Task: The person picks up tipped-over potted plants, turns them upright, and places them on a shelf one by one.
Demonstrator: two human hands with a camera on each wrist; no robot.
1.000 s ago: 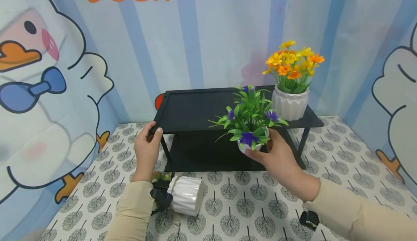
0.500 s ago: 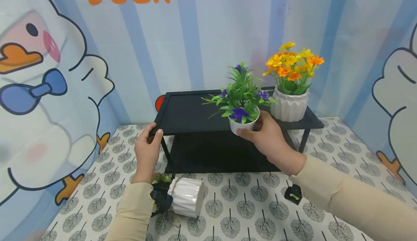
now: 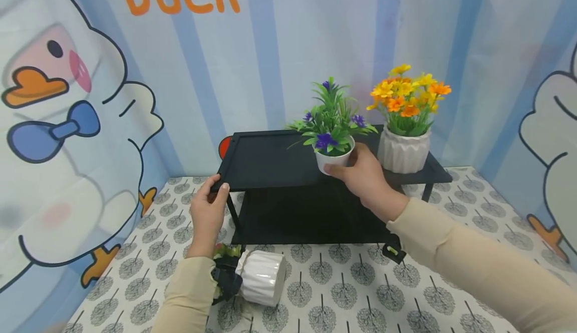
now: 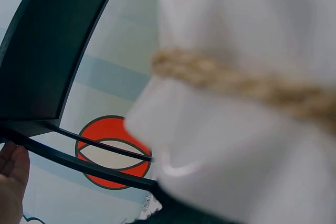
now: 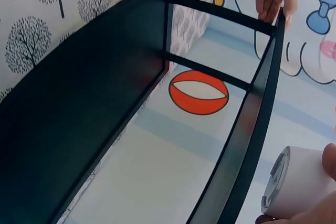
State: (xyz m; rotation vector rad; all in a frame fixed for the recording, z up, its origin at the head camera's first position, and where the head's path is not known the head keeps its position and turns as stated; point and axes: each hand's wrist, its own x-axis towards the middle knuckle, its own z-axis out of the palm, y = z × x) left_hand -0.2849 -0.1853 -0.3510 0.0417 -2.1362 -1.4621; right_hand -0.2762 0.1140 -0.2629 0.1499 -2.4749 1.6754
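Note:
A potted plant with purple flowers (image 3: 333, 160) is held upright in my right hand (image 3: 367, 175), thumb and fingers around its small white pot. In the right wrist view, the bottom of the pot (image 5: 299, 182) shows, with a gap between it and the upper board. Below it is a black two-tier shelf (image 3: 270, 160). My left hand (image 3: 208, 215) grips the shelf's front left corner, thumb at the front edge. On the right end of the upper board stands a ribbed white pot of yellow and orange flowers (image 3: 407, 105).
A white pot (image 3: 263, 278) lies on its side on the tree-patterned cloth (image 3: 320, 293), beside my left forearm; the sleeve partly hides its plant. Its twine (image 4: 236, 85) and wall fill much of the left wrist view. A duck-printed backdrop (image 3: 297, 47) hangs behind the shelf.
My right hand has carried the purple-flowered plant up and leftward, from in front of the shelf to over its upper board. My left hand stays on the corner. The head view has tilted slightly.

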